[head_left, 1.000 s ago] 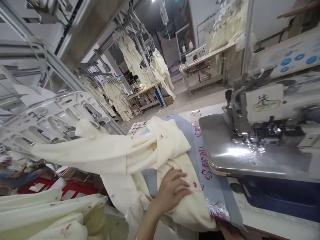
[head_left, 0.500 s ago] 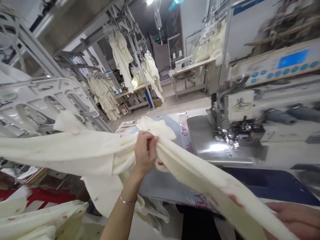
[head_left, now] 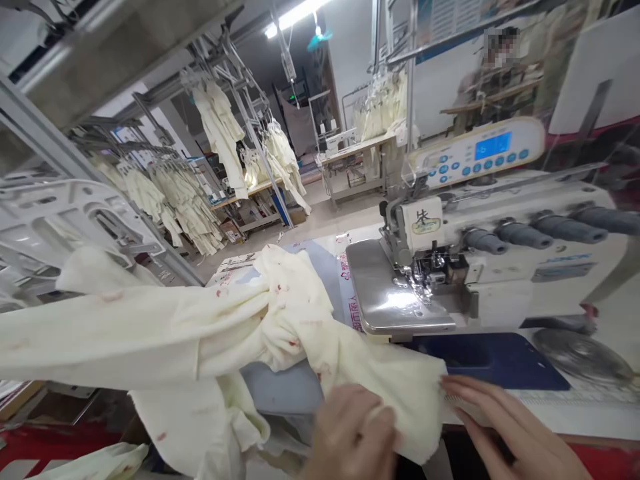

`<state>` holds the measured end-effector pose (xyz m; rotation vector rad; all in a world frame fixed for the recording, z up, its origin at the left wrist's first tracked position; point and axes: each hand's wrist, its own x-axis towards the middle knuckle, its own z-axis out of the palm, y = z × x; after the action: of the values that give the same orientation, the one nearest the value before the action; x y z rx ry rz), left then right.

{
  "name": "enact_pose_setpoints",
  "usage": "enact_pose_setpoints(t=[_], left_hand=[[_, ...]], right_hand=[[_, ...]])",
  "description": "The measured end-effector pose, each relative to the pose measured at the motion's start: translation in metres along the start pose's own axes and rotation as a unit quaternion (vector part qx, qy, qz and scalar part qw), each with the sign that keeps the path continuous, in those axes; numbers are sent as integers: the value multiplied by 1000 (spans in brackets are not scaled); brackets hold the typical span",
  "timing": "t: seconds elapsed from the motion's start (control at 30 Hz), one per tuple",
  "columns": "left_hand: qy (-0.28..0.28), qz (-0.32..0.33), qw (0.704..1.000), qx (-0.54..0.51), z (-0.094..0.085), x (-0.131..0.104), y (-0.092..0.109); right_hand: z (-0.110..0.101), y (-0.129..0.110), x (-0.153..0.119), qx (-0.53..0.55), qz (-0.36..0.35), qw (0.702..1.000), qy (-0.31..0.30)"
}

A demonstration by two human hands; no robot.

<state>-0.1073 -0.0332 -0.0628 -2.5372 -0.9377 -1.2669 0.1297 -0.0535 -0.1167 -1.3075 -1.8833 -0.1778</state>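
A cream garment [head_left: 210, 327] with small red marks stretches from the left across the table to the front edge. My left hand [head_left: 353, 433] is closed on the cloth's near end at the bottom middle. My right hand [head_left: 505, 427] lies flat beside the cloth's right edge, its fingertips touching that edge. Just behind stands a white sewing machine [head_left: 500, 247] with its needle area [head_left: 425, 267] over a shiny metal plate [head_left: 390, 300].
A control panel with a blue screen [head_left: 475, 157] sits above the machine. A dark blue pad [head_left: 490, 360] lies in front of it. Rows of cream garments [head_left: 185, 200] hang on racks behind. A white plastic frame [head_left: 65, 220] stands at the left. Another person is at the far right back.
My left hand dropped from the raised bunch of cloth to the front edge. The cloth's end now lies on the table, and my right hand has come further into view beside it.
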Motion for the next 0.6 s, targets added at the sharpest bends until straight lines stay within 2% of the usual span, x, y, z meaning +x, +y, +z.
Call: enact_pose_setpoints(t=[0.03,0.1,0.17,0.2,0.3,0.43,0.53,0.6], left_hand=[[-3,-46,998,-44,18,-1,16],[-32,-112,992,-45,50,-4,35],[-30,-133,990,-39,67,-8,37],[-22,-133,989,-52,70,-11,35],[-15,-182,975,-124,56,-15,25],[-68,-303,941,-132,22,0,20],[-117,-373,904,-172,0,22,15],[-165,-387,885,-199,-14,39,8]], right_hand=[[2,6,6,-7,-2,1000,-5],[6,12,20,-11,-32,999,-3],[11,13,31,-8,-64,998,-6],[13,13,34,-6,-75,997,-9],[16,9,39,4,-83,996,-17],[11,-7,46,71,-71,995,-25],[0,-15,54,126,-22,991,-49],[-10,-14,59,178,42,978,-99]])
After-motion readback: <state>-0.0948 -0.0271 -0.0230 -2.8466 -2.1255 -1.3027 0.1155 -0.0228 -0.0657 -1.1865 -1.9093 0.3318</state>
